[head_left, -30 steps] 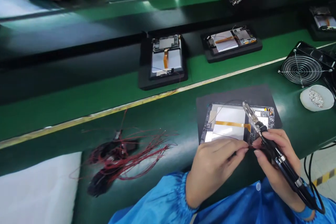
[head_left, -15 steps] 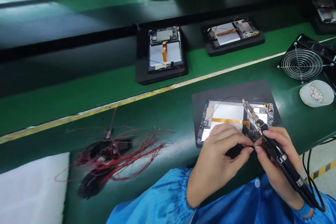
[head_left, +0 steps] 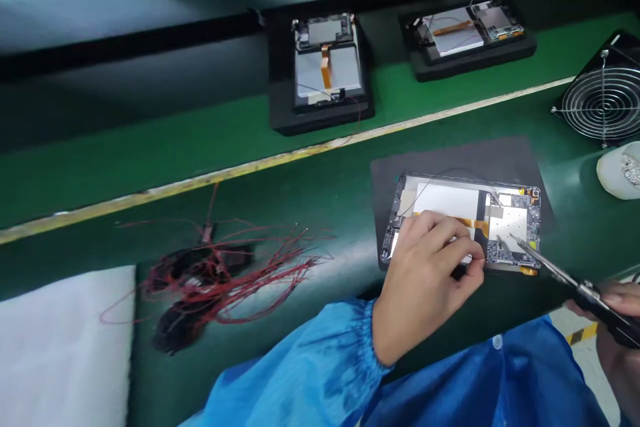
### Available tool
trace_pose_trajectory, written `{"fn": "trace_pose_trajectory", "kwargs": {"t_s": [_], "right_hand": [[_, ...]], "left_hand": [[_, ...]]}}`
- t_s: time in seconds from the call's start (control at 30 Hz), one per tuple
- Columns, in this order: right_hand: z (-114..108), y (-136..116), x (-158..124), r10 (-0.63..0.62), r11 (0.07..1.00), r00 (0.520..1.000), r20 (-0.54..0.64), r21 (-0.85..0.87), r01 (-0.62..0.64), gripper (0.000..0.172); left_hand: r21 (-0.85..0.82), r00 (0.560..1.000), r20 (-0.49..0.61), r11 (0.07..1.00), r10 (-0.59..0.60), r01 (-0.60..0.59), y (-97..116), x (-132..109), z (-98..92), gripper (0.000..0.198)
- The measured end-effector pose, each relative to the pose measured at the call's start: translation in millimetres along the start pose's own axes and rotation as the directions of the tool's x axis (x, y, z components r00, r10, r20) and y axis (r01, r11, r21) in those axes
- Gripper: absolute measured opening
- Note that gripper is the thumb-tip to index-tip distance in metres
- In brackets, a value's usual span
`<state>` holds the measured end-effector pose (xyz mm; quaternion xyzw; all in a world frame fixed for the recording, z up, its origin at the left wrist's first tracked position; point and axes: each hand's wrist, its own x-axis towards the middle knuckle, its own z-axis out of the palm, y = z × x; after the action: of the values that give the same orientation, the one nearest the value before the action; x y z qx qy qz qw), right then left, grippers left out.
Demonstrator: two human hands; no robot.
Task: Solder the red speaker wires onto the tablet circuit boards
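Left hand (head_left: 425, 273) curled over the lower left of an open tablet (head_left: 507, 223), fingertips (head_left: 475, 260) pressing just below its orange flex cable (head_left: 477, 223); any pinched wire too small to tell. Right hand (head_left: 620, 320) at the far right edge, clenched around a soldering iron (head_left: 555, 267), tip over the tablet's right side, contact unclear. Tablet flat on a dark mat (head_left: 450, 157) on the green counter (head_left: 345, 293). To its left, a tangle of red wires (head_left: 225, 280) beside a white pad (head_left: 60, 347). To its upper right, a guarded fan (head_left: 605, 103) and a dish of metal scraps (head_left: 620, 170). Beyond, two more tablets (head_left: 325, 63) on black trays (head_left: 320, 121) along a green belt (head_left: 150, 167).
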<state>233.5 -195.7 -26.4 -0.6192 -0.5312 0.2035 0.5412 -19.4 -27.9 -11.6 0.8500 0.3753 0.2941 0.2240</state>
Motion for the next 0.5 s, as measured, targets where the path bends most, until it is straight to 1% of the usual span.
{"fn": "trace_pose_trajectory", "kwargs": {"t_s": [0.07, 0.17, 0.27, 0.37, 0.5], "right_hand": [[-13, 2, -8, 0.016, 0.998, 0.999, 0.050, -0.054, -0.013, 0.034], [-19, -2, -14, 0.038, 0.992, 0.995, 0.089, -0.124, -0.026, 0.031], [-14, -8, -10, 0.017, 0.983, 0.994, 0.106, -0.186, 0.003, 0.027], [-6, -13, 0, -0.031, 0.980, 0.993, 0.117, -0.191, 0.053, 0.024], [1, -21, 14, -0.078, 0.971, 0.979, 0.186, -0.207, 0.117, 0.022]], "left_hand": [[0.005, 1.000, -0.015, 1.000, 0.003, -0.003, 1, 0, 1.2, 0.018], [0.000, 1.000, -0.028, 1.000, 0.006, -0.006, 1, 0, 2.1, 0.017], [-0.006, 0.999, -0.032, 1.000, 0.016, -0.016, 1, -1, 3.0, 0.018], [-0.002, 0.999, -0.038, 1.000, 0.022, -0.022, 0, -2, 3.7, 0.018], [-0.001, 0.999, -0.041, 1.000, 0.029, -0.029, -1, -3, 3.2, 0.018]]}}
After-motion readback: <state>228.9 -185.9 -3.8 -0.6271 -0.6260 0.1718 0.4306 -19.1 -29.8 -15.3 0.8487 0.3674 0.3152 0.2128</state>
